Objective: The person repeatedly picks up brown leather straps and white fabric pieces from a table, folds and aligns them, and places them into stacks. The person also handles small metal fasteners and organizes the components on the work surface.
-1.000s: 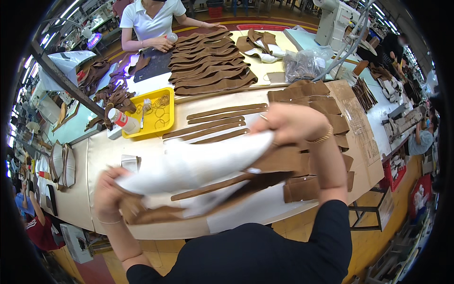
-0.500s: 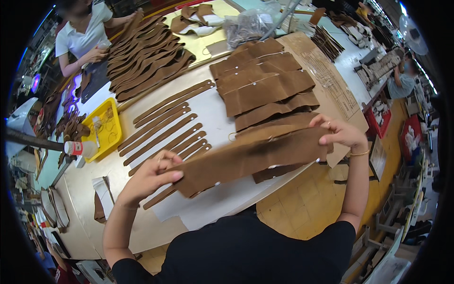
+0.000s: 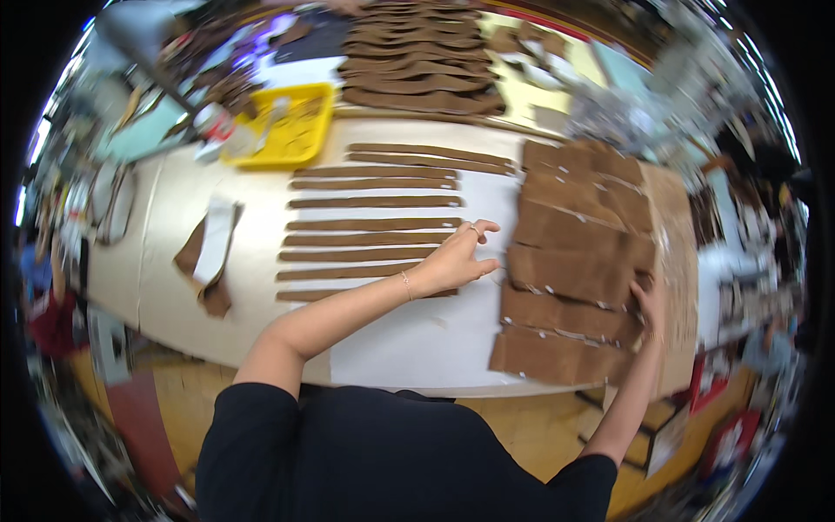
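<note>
The left hand (image 3: 457,261) lies flat with fingers spread on the white sheet (image 3: 417,335), its fingertips just beside the left edge of the overlapping brown panels (image 3: 570,274) stacked on the table (image 3: 152,261). The right hand (image 3: 648,304) presses open on their right edge, apparently squaring them. Brown strips (image 3: 370,226) lie in rows alongside.

Long pale worktable (image 3: 156,261) fills middle. Wooden floor (image 3: 531,426) below. Yellow tray (image 3: 287,130) at far side. Cluttered benches (image 3: 739,261) right, blurred surroundings left.
</note>
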